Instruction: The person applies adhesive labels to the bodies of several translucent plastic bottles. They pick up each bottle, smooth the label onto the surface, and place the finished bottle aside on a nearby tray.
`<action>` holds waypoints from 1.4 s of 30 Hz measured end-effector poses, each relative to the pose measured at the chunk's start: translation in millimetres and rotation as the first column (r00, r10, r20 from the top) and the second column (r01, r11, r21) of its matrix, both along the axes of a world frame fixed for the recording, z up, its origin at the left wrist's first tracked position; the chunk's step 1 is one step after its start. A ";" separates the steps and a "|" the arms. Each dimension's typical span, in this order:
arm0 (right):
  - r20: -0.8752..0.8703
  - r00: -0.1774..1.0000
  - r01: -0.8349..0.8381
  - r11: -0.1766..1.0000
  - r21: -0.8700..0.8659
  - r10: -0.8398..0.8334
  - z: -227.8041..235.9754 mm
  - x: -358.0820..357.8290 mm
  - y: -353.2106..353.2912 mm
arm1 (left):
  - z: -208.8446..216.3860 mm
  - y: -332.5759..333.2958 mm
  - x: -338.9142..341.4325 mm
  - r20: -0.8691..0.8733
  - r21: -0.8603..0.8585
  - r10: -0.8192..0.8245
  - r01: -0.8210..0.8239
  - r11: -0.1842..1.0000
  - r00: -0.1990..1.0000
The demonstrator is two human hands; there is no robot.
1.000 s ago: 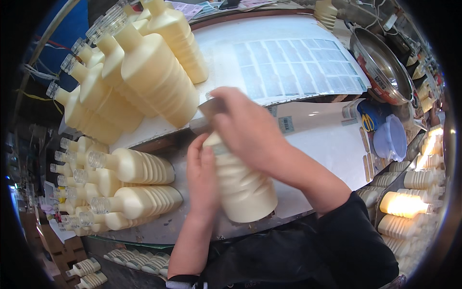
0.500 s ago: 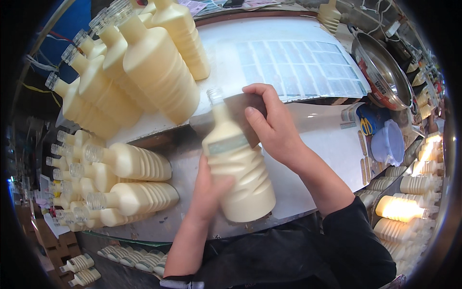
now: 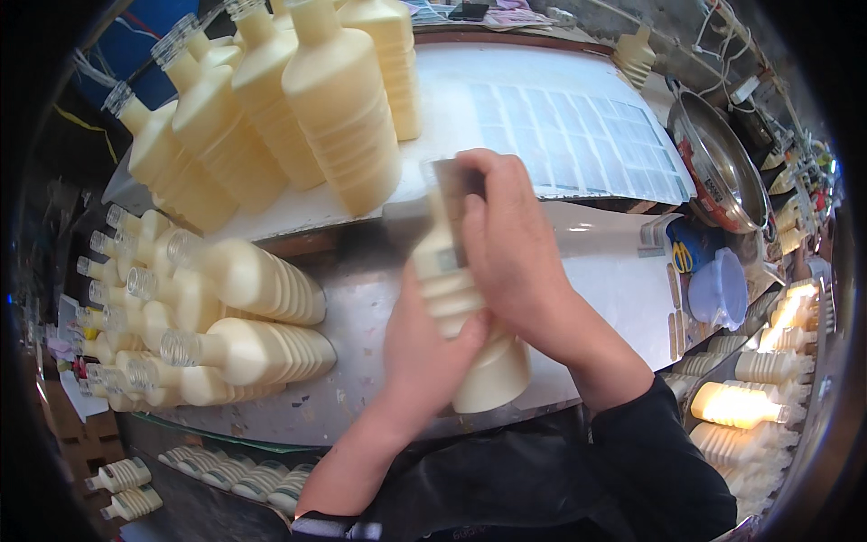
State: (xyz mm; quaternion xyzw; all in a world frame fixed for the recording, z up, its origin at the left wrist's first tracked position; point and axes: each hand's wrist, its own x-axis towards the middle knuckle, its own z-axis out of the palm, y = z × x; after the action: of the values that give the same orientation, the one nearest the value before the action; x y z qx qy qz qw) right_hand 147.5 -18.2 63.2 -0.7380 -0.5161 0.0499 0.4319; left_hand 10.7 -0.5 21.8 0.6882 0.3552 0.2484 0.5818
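A cream-coloured ribbed plastic bottle (image 3: 474, 352) lies tilted over the middle of the grey metal table (image 3: 605, 280), its neck toward 12 o'clock and its base toward 6 o'clock. The left hand (image 3: 424, 348) wraps the ribbed body from the 8 o'clock side, thumb across the front. The right hand (image 3: 510, 244) closes over the upper body and neck, its fingers pressing a small grey label (image 3: 449, 176) against the bottle.

At 9 o'clock from the hands, a pile of matching cream bottles lying on their sides (image 3: 226, 316) rests on the table, their necks toward 9 o'clock. At 11 o'clock, a group of upright cream bottles (image 3: 298, 108) stands on a raised white board (image 3: 452, 117). A sheet of pale rectangular labels (image 3: 578, 140) lies at 1 o'clock. A round steel bowl (image 3: 718, 167) sits at 2 o'clock, and a translucent bluish plastic tub (image 3: 718, 289) at 3 o'clock.
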 end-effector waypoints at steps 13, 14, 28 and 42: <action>0.095 0.995 -0.032 0.999 -0.008 0.033 2.4 -4.7 -0.2 | 1.3 -0.1 -1.6 -0.052 0.131 0.028 -0.021 0.991 0.998; 0.092 0.994 -0.055 0.998 -0.005 0.055 2.3 -5.5 1.2 | -6.4 -0.7 -1.7 -0.075 0.177 0.053 -0.039 0.983 0.996; -0.040 0.999 -0.008 0.989 0.146 0.014 -51.5 52.1 -16.1 | -29.5 27.6 13.6 0.116 -0.175 0.150 -0.129 0.976 0.982; -0.203 0.976 -0.025 0.970 0.242 0.075 -33.0 43.1 -18.5 | -22.7 13.5 3.4 0.103 0.116 0.183 -0.195 0.974 0.978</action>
State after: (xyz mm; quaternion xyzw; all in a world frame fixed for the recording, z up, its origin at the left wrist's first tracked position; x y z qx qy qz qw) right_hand 190.6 -36.8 30.3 -0.6582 -0.4884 0.0766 0.5678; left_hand 14.1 13.0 -1.0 0.6743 0.3758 0.3556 0.5269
